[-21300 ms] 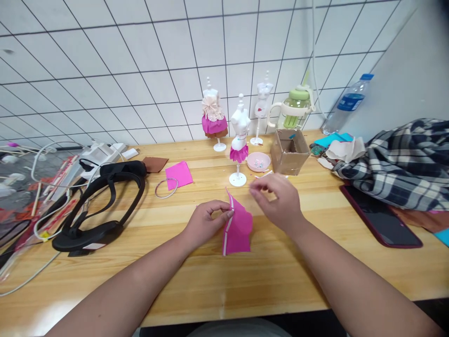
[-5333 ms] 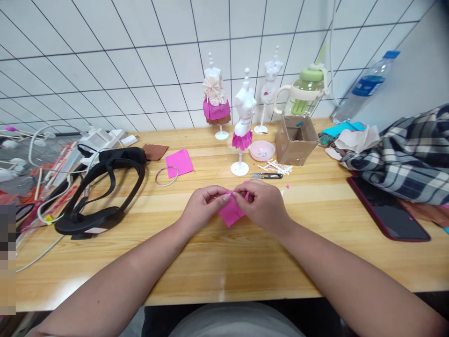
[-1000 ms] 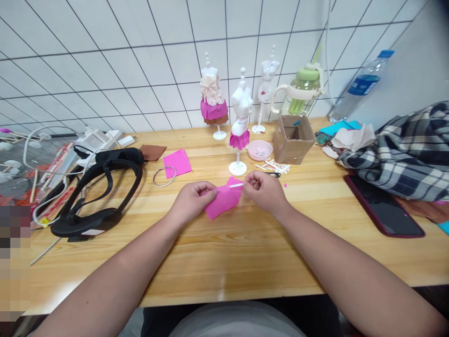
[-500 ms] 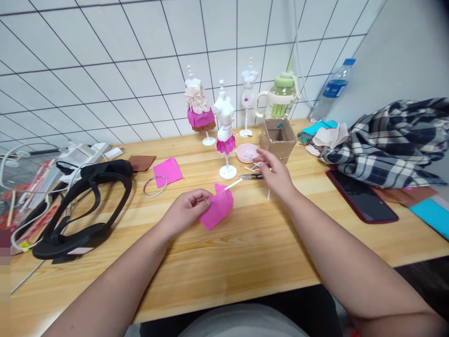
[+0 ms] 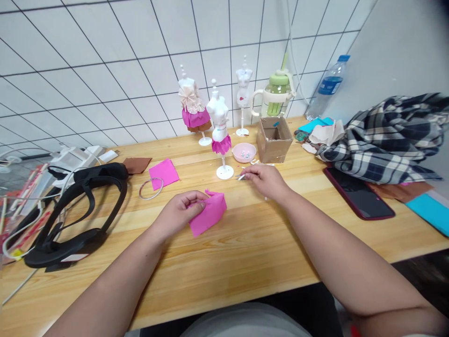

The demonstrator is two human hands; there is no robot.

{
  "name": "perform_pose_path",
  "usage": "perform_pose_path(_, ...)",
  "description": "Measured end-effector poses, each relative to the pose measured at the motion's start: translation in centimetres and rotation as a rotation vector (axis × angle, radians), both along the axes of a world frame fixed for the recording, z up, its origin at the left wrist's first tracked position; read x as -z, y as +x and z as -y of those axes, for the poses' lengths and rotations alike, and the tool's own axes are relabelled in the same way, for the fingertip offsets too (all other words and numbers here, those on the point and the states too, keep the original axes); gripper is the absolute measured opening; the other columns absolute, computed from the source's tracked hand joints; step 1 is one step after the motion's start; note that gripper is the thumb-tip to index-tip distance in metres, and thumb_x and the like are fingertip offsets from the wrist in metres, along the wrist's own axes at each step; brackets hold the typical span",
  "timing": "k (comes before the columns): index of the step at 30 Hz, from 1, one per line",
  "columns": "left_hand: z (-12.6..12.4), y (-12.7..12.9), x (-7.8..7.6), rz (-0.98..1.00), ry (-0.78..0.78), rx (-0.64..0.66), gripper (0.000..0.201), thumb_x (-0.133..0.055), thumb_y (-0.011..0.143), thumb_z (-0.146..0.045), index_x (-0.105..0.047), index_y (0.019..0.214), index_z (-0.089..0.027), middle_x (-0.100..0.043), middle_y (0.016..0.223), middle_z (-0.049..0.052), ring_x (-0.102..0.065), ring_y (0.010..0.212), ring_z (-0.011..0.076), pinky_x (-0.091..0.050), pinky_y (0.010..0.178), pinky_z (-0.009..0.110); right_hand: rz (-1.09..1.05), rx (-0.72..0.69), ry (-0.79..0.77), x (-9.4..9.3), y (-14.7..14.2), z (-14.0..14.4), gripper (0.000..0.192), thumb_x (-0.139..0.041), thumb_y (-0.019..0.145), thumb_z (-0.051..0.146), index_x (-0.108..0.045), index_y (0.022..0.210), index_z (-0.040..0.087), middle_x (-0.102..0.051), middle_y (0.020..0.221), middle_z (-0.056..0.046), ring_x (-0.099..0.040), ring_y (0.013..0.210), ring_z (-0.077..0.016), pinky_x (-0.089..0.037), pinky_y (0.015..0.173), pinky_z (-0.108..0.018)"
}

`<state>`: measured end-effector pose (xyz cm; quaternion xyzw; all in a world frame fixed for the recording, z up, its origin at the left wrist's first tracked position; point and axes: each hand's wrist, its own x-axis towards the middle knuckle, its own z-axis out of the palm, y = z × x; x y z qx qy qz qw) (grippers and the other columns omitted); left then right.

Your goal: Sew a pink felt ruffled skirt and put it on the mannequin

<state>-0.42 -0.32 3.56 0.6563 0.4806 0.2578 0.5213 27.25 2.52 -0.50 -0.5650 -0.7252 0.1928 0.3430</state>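
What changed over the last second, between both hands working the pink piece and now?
The right hand let go of the pink fabric piece and moved away toward the small scissors by the mannequin stand, fingers resting on them; whether it grips them is unclear. The left hand kept its grip on the pink piece. The cardboard box and pink dish stayed put.

Both forearms bare; light grey garment below.
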Motion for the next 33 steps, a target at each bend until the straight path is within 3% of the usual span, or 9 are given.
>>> perform_pose_path(3, 0.3, -0.3, -0.5, 0.025, -0.042, 0.076, 0.020, -0.070, 0.074, -0.037, -0.072, 0.083, -0.019, -0.069, 0.074, 0.002, -0.058, 0.061, 0.0124, -0.044, 0.054, 0.020, 0.031, 0.172, 0.167, -0.8, 0.4, 0.2, 0.042, -0.054, 0.084, 0.010, -0.069, 0.120, 0.025, -0.063, 0.130, -0.010, -0.053, 0.123, -0.0282, -0.040, 0.103, -0.049)
perform_pose_path(5, 0.6, -0.6, -1.0, 0.050, -0.108, 0.194, 0.016, -0.072, 0.073, -0.033, -0.072, 0.082, -0.019, -0.069, 0.073, 0.003, -0.058, 0.061, 0.0124, -0.045, 0.056, 0.020, -0.062, 0.040, 0.196, -1.5, -0.6, 1.1, 0.046, -0.053, 0.086, 0.014, -0.063, 0.129, 0.028, -0.055, 0.141, -0.006, -0.044, 0.133, -0.0259, -0.033, 0.112, -0.049)
perform_pose_path(8, 1.1, -1.2, -1.5, 0.104, -0.192, 0.342, 0.014, -0.073, 0.072, -0.030, -0.073, 0.078, -0.018, -0.069, 0.073, 0.004, -0.059, 0.062, 0.0132, -0.047, 0.059, 0.021, -0.381, -0.407, -0.084, -2.3, -3.3, 2.8, 0.039, -0.038, 0.099, 0.033, -0.061, 0.130, 0.027, -0.059, 0.137, -0.003, -0.047, 0.132, -0.0192, -0.034, 0.112, -0.040)
perform_pose_path(10, 1.1, -1.7, -1.5, 0.159, -0.222, 0.373, 0.017, -0.074, 0.073, -0.032, -0.073, 0.080, -0.016, -0.069, 0.075, 0.006, -0.059, 0.063, 0.0133, -0.046, 0.058, 0.021, -0.563, -0.714, -0.371, -2.3, -4.7, 3.6, 0.053, -0.021, 0.103, 0.045, -0.064, 0.125, 0.024, -0.062, 0.132, -0.005, -0.051, 0.129, -0.0183, -0.034, 0.110, -0.038)
perform_pose_path(13, 0.6, -2.4, -1.0, 0.196, -0.232, 0.375, 0.024, -0.074, 0.075, -0.036, -0.073, 0.088, -0.015, -0.070, 0.079, 0.006, -0.059, 0.063, 0.0119, -0.046, 0.058, 0.019, -0.699, -0.913, -0.760, -1.7, -5.5, 3.9, 0.061, -0.027, 0.098, 0.059, -0.064, 0.123, 0.017, -0.072, 0.104, -0.009, -0.063, 0.108, -0.0208, -0.039, 0.102, -0.040)
perform_pose_path(16, -0.3, -2.9, -0.4, 0.138, -0.194, 0.349, 0.025, -0.072, 0.079, -0.036, -0.072, 0.093, -0.015, -0.070, 0.081, 0.004, -0.059, 0.066, 0.0104, -0.045, 0.060, 0.017, -0.753, -0.903, -0.948, -1.1, -5.1, 3.5, 0.052, -0.065, 0.083, 0.053, -0.064, 0.120, 0.016, -0.070, 0.105, -0.008, -0.062, 0.100, -0.0190, -0.043, 0.094, -0.034)
perform_pose_path(19, -1.1, -3.3, -0.1, 0.085, -0.139, 0.309, 0.028, -0.072, 0.079, -0.037, -0.071, 0.097, -0.016, -0.070, 0.082, 0.004, -0.058, 0.065, 0.0098, -0.045, 0.059, 0.017, -0.755, -0.897, -0.986, -0.9, -4.7, 3.2, 0.052, -0.081, 0.070, 0.038, -0.066, 0.115, 0.016, -0.068, 0.105, -0.005, -0.062, 0.093, -0.0150, -0.046, 0.086, -0.027)
perform_pose_path(28, -2.5, -3.1, 1.3, -0.242, 0.112, 0.202, 0.029, -0.067, 0.081, -0.044, -0.071, 0.091, -0.018, -0.072, 0.085, 0.004, -0.064, 0.074, 0.0151, -0.051, 0.067, 0.025, -0.392, -0.481, -0.831, -1.2, -2.8, 2.1, 0.042, -0.070, 0.074, 0.015, -0.068, 0.116, 0.014, -0.064, 0.065, 0.003, -0.052, 0.056, -0.0073, -0.037, 0.054, -0.018)
perform_pose_path(33, -2.5, -2.7, 2.2, -0.241, 0.187, 0.105, 0.033, -0.068, 0.078, -0.047, -0.070, 0.088, -0.015, -0.071, 0.079, 0.003, -0.062, 0.068, 0.0137, -0.051, 0.063, 0.023, -0.290, -0.367, -0.798, -1.5, -2.4, 2.1, 0.041, -0.067, 0.074, 0.012, -0.070, 0.114, 0.013, -0.069, 0.071, 0.000, -0.055, 0.058, -0.0087, -0.039, 0.054, -0.019)
